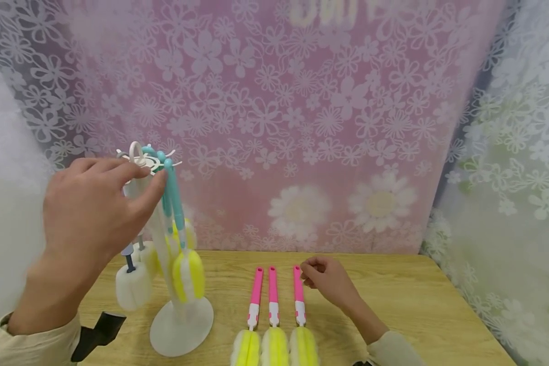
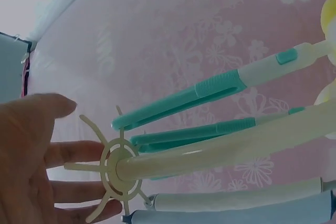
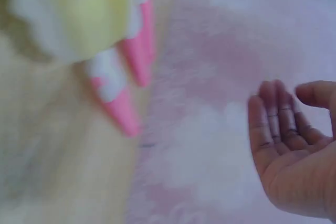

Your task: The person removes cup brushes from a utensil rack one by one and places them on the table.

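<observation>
The off-white rack (image 1: 164,254), its spoked top (image 2: 111,167) hung with teal-handled, yellow-and-white sponge brushes (image 1: 180,223), stands leftward on your wooden table (image 1: 407,295), your left hand (image 1: 96,203) reaching loosely open at the spokes, your relaxed right hand (image 1: 328,278) beside three pink-handled sponge brushes (image 1: 273,300) lying parallel.

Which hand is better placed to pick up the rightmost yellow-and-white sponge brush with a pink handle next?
Probably the right hand: it looks empty and hovers near that brush, while the left hand is up at the spoked top of the white round-based stand.
</observation>
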Tool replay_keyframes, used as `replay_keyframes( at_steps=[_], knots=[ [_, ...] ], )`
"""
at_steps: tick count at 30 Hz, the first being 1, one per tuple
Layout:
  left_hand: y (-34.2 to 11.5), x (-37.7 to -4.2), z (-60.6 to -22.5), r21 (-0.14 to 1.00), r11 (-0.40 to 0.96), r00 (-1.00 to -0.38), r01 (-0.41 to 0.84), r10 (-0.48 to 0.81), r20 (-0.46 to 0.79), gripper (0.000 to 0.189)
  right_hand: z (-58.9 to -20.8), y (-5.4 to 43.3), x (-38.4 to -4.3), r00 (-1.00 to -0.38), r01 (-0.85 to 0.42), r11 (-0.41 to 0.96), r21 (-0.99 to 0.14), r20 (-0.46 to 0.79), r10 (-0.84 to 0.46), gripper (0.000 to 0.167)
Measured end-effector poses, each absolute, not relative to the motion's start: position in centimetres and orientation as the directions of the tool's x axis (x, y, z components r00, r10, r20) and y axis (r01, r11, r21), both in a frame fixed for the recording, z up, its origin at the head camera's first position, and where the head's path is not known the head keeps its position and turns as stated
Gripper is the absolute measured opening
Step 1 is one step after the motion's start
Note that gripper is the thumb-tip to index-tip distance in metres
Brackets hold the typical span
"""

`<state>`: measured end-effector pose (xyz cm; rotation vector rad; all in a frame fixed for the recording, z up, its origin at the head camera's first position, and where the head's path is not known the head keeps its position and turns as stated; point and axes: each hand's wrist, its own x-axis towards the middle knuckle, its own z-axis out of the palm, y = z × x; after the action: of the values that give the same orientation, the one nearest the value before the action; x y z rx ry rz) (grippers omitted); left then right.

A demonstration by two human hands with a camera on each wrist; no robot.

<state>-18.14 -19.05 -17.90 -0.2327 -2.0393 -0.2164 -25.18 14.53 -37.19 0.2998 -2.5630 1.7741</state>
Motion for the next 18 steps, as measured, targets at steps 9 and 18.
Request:
replay_keyframes(
  at_steps=[9, 18],
  knots=[
    [-18.5, -18.9, -18.5, -0.020, 0.963, -0.270, 0.269, 0.096, 0.958, 0.030, -32.4, 11.3, -23.1, -0.919, -0.372, 0.181, -0.911, 0.333, -0.210, 0.017],
    [-19.0, -18.3, -18.4, -0.016, 0.958, -0.350, 0.285, 0.120, 0.929, 0.028, -30.3, 8.5, -21.5, -0.838, -0.475, 0.091, -0.875, 0.419, -0.349, 0.019]
  ],
)
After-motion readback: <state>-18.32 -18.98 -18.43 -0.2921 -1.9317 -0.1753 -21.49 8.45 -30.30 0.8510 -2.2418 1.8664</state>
